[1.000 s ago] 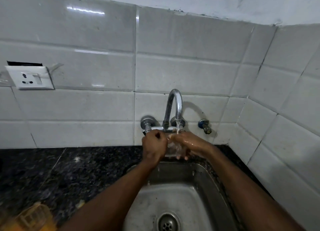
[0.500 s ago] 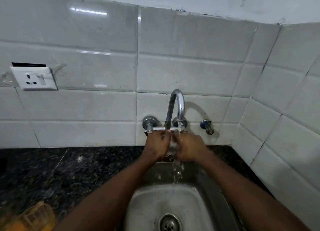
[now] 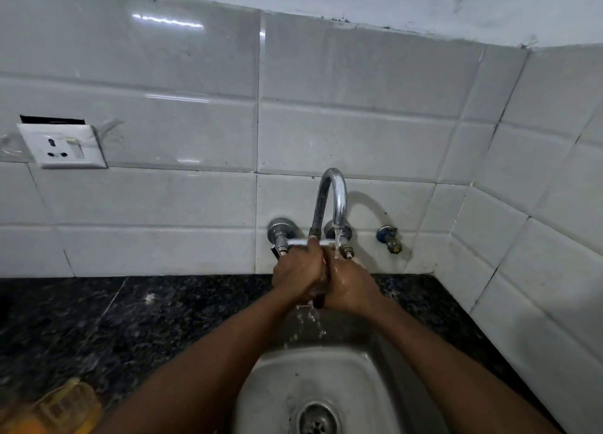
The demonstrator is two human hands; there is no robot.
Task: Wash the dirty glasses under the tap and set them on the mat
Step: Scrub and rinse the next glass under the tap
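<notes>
The left hand (image 3: pixel 295 272) and right hand (image 3: pixel 350 285) clasp a mostly hidden clear glass (image 3: pixel 322 285) under the running curved chrome tap (image 3: pixel 332 199). Washing seems underway; no mat is in view.

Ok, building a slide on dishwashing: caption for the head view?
Under the running tap, left hand and right hand clasp a mostly hidden glass above the sink.

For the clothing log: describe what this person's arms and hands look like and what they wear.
The left forearm and right forearm are bare as far as the picture shows: no sleeves, no watch or bracelet. The left hand and right hand wear no gloves, and no ring shows. The right hand glistens with water drops.
</notes>
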